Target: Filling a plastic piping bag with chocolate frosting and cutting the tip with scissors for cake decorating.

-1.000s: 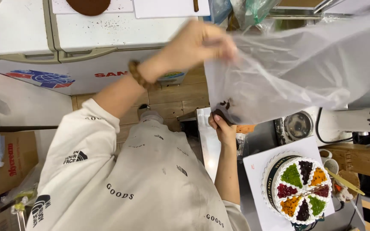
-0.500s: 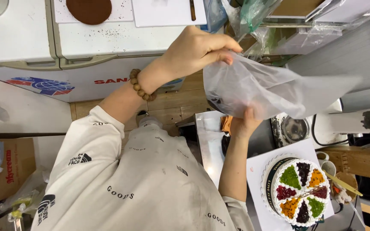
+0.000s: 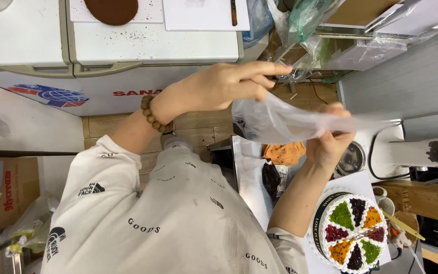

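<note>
As both hands work at chest height, a person in a white printed sweatshirt [image 3: 178,218] stretches a clear bag [image 3: 285,122] over a steel counter [image 3: 249,177]. The left hand [image 3: 229,86], with a bead bracelet [image 3: 153,114] at its wrist, has thumb and fingers pinched together on the bag's far left edge. The right hand [image 3: 330,139] is closed on the bag's right part, with the film running out from under its fingers toward the right. Between the two hands the bag hangs taut and crumpled, touching nothing below it; whether anything lies inside cannot be told.

Under the bag, on the counter, lie an orange cloth [image 3: 285,152] and, just nearer, a dark lump [image 3: 270,177]. A metal bowl [image 3: 353,160] shows just right of the right wrist. Near the right forearm stands a round cake [image 3: 353,233], white-rimmed, its top split into wedges of green, orange, red and dark purple. Right of the cake are a wooden block [image 3: 422,200] and some cups [image 3: 384,198].

At the far side a white freezer [image 3: 128,45] carries a white sheet [image 3: 153,12] bearing a brown disc [image 3: 111,7]. More plastic wrapping [image 3: 305,25] bunches on the shelving at far right.
</note>
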